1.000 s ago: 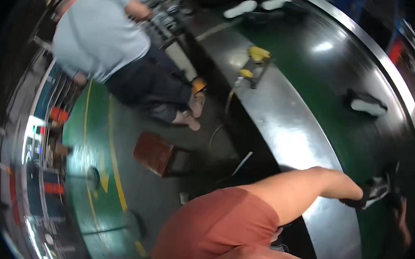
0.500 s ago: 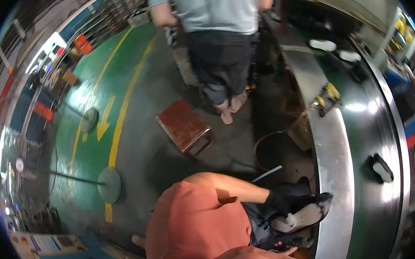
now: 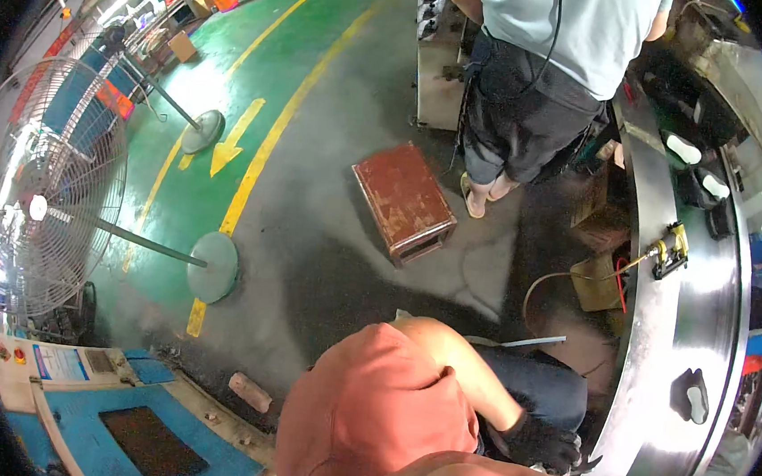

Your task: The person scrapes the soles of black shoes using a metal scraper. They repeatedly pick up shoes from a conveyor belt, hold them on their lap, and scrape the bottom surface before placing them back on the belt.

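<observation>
Far centre, another person (image 3: 547,63) in a grey shirt and dark shorts stands by the curved steel conveyor (image 3: 672,350) that runs down the right side. A red-brown metal stool (image 3: 404,202) sits on the grey floor between us and them. A big pedestal fan (image 3: 39,202) is at left, with green floor and yellow arrow markings beyond it. On the conveyor: a dark shoe sole (image 3: 691,395) near right, a yellow-black tool (image 3: 669,250) further along, and more soles at the far end. Our right hand (image 3: 544,443), in a black glove, sits low beside the conveyor's near edge; we cannot tell whether it grips anything. Our left hand is out of view. An orange sleeve blocks the near foreground.
</observation>
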Action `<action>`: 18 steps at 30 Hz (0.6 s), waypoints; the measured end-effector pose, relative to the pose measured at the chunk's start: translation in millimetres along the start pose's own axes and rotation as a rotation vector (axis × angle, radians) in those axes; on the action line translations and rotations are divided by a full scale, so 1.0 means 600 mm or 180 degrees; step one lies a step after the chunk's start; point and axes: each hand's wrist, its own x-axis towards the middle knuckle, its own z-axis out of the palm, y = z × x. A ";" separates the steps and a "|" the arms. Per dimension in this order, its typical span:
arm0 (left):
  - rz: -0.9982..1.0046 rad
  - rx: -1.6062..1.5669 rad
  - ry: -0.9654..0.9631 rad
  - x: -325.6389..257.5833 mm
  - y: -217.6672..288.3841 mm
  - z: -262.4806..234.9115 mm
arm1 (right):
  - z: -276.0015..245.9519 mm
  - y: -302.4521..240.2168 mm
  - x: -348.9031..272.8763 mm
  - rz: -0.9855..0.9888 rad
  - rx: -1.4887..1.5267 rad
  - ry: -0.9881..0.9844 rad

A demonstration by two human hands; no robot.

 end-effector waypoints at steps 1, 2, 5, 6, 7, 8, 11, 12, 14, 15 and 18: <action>0.0244 0.0272 0.0063 0.018 -0.011 -0.004 | 0.000 -0.003 -0.002 -0.0011 0.0006 0.0007; 0.0464 0.0494 0.0102 0.031 -0.019 -0.007 | 0.004 -0.006 -0.001 -0.0027 0.0033 0.0003; 0.0718 0.0658 0.0046 0.070 -0.029 -0.023 | 0.000 -0.004 -0.014 -0.0038 0.0092 0.0040; 0.0000 0.0022 -0.0197 0.078 -0.028 -0.025 | 0.000 -0.003 -0.016 -0.0049 0.0125 0.0066; -0.0451 0.0276 -0.0205 0.086 -0.044 -0.009 | -0.001 -0.002 -0.022 -0.0044 0.0162 0.0074; -0.0816 0.0118 -0.0212 0.093 -0.060 0.003 | -0.003 0.000 -0.028 -0.0041 0.0195 0.0075; -0.0653 -0.0624 -0.0151 0.112 -0.139 0.055 | -0.011 0.001 -0.046 -0.0088 0.0385 0.0136; -0.0403 -0.0962 -0.0129 0.114 -0.150 0.081 | -0.019 0.002 -0.054 -0.0082 0.0466 0.0174; -0.0005 -0.0385 -0.0386 0.093 -0.210 0.097 | -0.033 0.000 -0.077 -0.0088 0.0688 0.0127; 0.0020 -0.0435 -0.0706 0.108 -0.143 0.077 | -0.070 0.016 -0.095 -0.0072 0.0899 0.0442; -0.0891 0.0791 -0.0572 0.118 -0.023 -0.128 | -0.092 0.048 -0.168 0.0118 0.1237 0.0577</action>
